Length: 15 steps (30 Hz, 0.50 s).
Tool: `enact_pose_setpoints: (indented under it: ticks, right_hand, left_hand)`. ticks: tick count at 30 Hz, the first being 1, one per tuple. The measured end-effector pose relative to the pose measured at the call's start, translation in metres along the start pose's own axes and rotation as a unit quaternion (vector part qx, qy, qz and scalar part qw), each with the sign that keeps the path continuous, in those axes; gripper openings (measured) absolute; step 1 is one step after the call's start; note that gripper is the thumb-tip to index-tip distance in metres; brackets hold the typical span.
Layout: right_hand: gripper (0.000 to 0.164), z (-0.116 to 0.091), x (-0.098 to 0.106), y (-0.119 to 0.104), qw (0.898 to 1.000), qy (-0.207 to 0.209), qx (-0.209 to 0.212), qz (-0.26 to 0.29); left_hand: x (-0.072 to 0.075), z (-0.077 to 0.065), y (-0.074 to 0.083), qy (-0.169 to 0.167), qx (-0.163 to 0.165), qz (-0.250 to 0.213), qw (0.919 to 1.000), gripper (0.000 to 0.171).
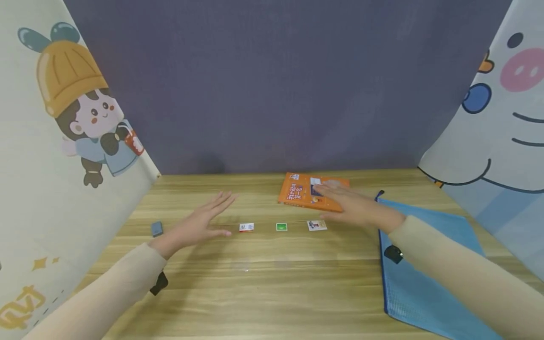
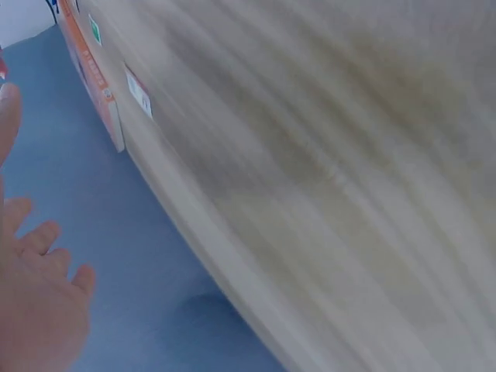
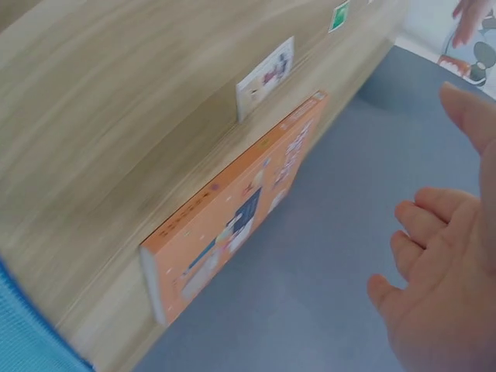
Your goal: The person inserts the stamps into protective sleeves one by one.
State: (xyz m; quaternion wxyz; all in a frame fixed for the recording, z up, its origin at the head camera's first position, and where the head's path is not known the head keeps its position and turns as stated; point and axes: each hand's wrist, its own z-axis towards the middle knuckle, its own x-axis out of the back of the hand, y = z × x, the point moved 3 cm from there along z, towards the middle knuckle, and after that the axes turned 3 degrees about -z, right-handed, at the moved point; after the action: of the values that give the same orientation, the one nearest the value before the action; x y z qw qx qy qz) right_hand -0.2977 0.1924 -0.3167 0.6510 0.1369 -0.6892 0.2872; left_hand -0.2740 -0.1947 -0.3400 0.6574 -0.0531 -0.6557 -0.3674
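Observation:
Above the left part of the table my left hand (image 1: 197, 224) is held with its fingers extended and nothing in them; in the left wrist view the same hand (image 2: 39, 310) shows its spread fingers. My right hand (image 1: 354, 208) hovers at the right, fingers straight, partly covering an orange book (image 1: 293, 191) in the head view. The right wrist view shows this hand (image 3: 446, 287) apart from the book (image 3: 232, 209). Between the hands lie three small cards in a row: a white and red one (image 1: 246, 227), a green one (image 1: 282, 226) and a pale picture card (image 1: 317, 225).
A blue mesh zip pouch (image 1: 408, 293) lies at the right, under the right forearm. On the left is a small blue-grey block (image 1: 157, 229). A dark grey panel (image 1: 272, 94) stands behind the wood-grain table (image 1: 255, 302), with cartoon-printed walls on both sides.

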Motion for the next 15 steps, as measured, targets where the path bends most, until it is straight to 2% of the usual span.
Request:
enact_pose_setpoints:
  ticks: [6, 9, 12, 15]
  right_hand:
    - [0.089, 0.012, 0.002, -0.017, 1.000, 0.006, 0.025, 0.003]
    - [0.086, 0.019, 0.002, -0.025, 0.999, 0.009, 0.034, 0.029]
    - [0.081, 0.026, 0.000, -0.034, 0.997, 0.009, 0.038, 0.061]
    - [0.073, 0.034, -0.002, -0.044, 0.996, 0.027, 0.049, 0.073]
  left_hand:
    - [-0.005, -0.009, 0.002, 0.012, 0.040, -0.087, 0.9953, 0.091]
    - [-0.008, -0.014, 0.005, 0.010, 0.053, -0.129, 0.9901, 0.089]
    - [-0.014, -0.017, 0.006, 0.002, 0.052, -0.174, 0.9835, 0.087]
    - [-0.023, -0.021, 0.006, -0.003, 0.045, -0.202, 0.9783, 0.085]
